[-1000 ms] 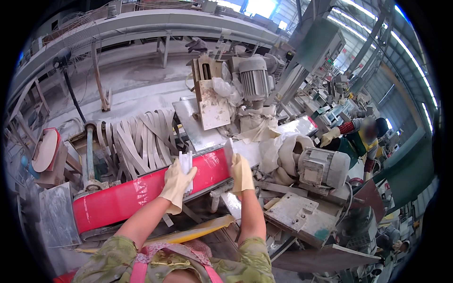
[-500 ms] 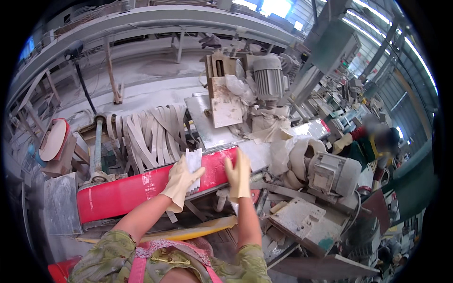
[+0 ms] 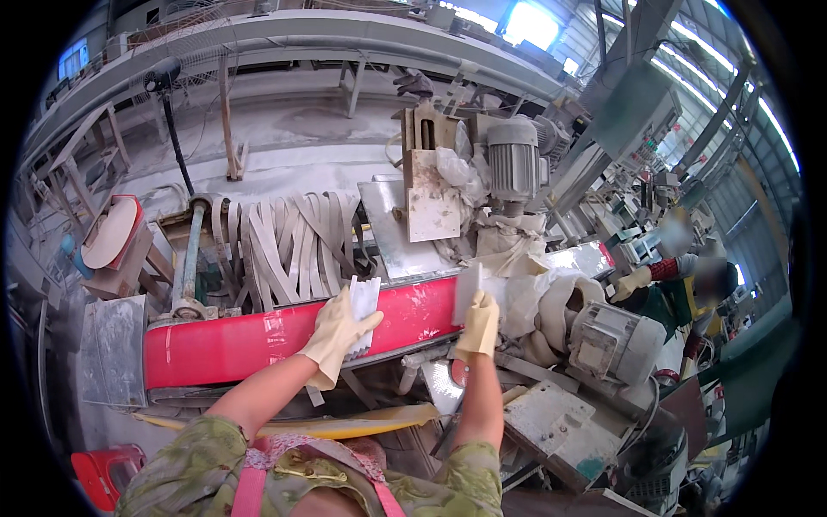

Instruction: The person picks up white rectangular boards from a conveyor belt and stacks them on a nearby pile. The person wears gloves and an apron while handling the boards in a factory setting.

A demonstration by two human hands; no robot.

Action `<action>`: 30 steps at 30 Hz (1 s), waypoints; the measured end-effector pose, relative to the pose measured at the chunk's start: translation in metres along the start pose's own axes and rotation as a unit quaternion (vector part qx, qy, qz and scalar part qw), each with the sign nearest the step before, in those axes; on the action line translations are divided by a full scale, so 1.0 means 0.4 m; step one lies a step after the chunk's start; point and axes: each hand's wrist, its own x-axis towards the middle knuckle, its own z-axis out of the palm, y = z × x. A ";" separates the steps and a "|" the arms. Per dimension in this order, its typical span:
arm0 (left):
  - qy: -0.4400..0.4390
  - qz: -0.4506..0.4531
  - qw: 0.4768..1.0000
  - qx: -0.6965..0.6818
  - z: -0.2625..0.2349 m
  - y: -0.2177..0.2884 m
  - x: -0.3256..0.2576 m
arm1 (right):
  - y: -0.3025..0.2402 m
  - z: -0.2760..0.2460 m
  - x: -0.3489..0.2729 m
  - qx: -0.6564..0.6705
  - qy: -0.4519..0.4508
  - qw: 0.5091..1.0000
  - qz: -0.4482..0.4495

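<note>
A red conveyor belt (image 3: 224, 346) runs crosswise before me. My left hand (image 3: 333, 338), in a cream rubber glove, is closed around the side of a stack of white strips (image 3: 365, 303) with uneven ends, resting on the belt; its thumb reaches across them. At the belt's right end, my right hand (image 3: 479, 329), gloved alike, has its fingers curled on a thin white rectangular piece (image 3: 468, 289), which stands tilted up from the belt. The hidden fingers leave the exact hold unclear.
Past the belt lie looped pale straps (image 3: 289, 246) and an upright grey motor (image 3: 513, 159). Another motor (image 3: 616, 340) sits at the right beside plastic-wrapped parts. A yellow curved piece (image 3: 362, 422) runs below the belt. Another person's gloved hand (image 3: 631, 283) shows at far right.
My right hand, open above the red belt before, has moved right to the belt's end and closed on the thin white piece, now tilted up. My left hand stays on the strips.
</note>
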 end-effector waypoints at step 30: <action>-0.017 -0.087 0.995 0.043 -0.056 -0.005 -0.022 | 0.088 0.063 0.110 -0.360 -0.004 0.928 -0.101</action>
